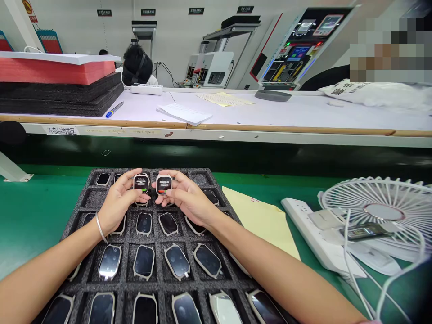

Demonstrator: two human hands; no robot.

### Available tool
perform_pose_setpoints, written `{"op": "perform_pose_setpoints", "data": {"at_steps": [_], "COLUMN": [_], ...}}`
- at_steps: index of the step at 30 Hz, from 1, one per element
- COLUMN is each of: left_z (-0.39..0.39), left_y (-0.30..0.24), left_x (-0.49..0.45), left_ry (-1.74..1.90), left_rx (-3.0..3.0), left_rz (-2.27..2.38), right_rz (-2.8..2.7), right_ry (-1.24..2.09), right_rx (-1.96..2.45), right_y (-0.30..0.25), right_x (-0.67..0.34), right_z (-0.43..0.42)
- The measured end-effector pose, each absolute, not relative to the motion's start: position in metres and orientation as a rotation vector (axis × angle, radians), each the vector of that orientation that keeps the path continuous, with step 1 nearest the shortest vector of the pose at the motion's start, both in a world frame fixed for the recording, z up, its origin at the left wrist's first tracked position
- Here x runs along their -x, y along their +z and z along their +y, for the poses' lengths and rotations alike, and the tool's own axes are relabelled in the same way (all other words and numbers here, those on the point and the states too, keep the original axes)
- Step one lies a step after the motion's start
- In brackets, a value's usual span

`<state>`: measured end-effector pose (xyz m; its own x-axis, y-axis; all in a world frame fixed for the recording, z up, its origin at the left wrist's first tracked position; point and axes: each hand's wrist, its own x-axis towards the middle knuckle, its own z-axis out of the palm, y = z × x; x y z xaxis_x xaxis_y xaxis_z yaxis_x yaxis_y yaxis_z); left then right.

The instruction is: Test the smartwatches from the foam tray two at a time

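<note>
My left hand grips a smartwatch body by its edges, its lit screen showing text and a green mark. In my right hand is a second strapless smartwatch body, also lit, with a red mark near the bottom of its screen. The two watches are held side by side, a small gap between them, above the far part of a black foam tray. Rows of similar watch bodies with dark screens, such as one watch, lie in the tray's compartments. My forearms cover some compartments.
A yellow sheet lies right of the tray. Beyond it are a white power strip, cables and a white fan. A raised shelf crosses behind, bearing foam sheets, papers and a pen. People sit beyond.
</note>
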<state>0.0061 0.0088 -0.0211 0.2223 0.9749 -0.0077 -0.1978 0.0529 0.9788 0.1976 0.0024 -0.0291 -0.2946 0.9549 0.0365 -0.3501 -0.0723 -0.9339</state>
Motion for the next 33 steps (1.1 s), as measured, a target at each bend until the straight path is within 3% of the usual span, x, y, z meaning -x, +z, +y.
{"op": "perform_pose_setpoints", "data": {"at_steps": [33], "left_z": [0.0128], "left_y": [-0.0277], "left_x": [-0.0042], "left_ry": [1.18], "left_rx": [-1.311], "left_rz": [0.843], "right_rz": [-1.212], "right_ry": [1.554], "right_rx": [0.686], "right_y": [-0.0347], "right_x": [-0.1971], "right_z": [0.0039]}}
